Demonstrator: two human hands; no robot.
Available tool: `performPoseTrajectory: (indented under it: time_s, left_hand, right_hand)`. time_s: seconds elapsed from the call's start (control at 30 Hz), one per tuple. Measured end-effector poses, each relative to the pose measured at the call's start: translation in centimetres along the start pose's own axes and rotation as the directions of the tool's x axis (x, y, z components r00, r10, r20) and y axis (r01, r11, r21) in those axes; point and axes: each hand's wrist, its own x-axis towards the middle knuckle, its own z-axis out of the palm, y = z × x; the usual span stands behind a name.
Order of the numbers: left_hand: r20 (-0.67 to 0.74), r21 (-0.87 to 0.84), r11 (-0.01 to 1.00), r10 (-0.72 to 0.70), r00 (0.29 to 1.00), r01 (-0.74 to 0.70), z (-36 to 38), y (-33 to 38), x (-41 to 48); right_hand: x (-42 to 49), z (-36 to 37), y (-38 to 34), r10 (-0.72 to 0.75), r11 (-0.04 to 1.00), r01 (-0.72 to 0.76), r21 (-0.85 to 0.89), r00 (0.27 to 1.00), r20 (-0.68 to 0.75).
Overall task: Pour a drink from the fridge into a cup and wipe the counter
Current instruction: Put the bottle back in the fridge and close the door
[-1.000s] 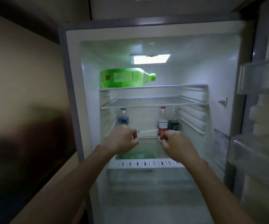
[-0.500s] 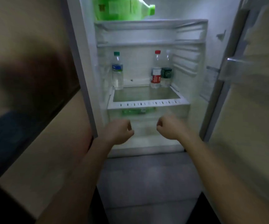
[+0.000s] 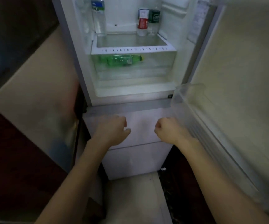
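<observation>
The fridge stands open in front of me. A clear water bottle with a blue label [image 3: 99,18] stands at the left of a white shelf [image 3: 133,50]. A red-labelled bottle [image 3: 142,20] and a dark-green-labelled bottle [image 3: 154,18] stand at its right. Under the shelf a green bottle [image 3: 122,60] lies on its side in the clear drawer. My left hand [image 3: 112,131] and my right hand [image 3: 169,131] hover low before the closed white lower drawers [image 3: 140,157], fingers loosely curled, holding nothing. No cup or counter is in view.
The fridge door [image 3: 237,62] swings open on the right, with a clear door bin [image 3: 188,97] near my right wrist. A beige and dark cabinet side [image 3: 33,94] flanks the left. Pale floor tiles [image 3: 135,199] lie below.
My view has tilted down from the top shelves to the crisper drawer and lower drawers. Both hands dropped from shelf height to the lower drawers, still holding nothing.
</observation>
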Motion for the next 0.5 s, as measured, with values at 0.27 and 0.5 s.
performPoseTrajectory:
  time_s: [0.27, 0.5]
  left_hand:
    - [-0.007, 0.022, 1.0, -0.022, 1.0, 0.022, 2.6, 4.6, -7.2]
    - [-0.091, -0.072, 0.996, -0.053, 0.994, 0.047, 5.0, 11.8, -14.4]
  right_hand:
    - [-7.1, 1.3, 2.6, -0.098, 0.995, 0.098, 0.0, 0.993, -0.064]
    - [-16.5, 2.8, 5.3, -0.216, 0.976, 0.215, -0.034, 0.975, -0.043]
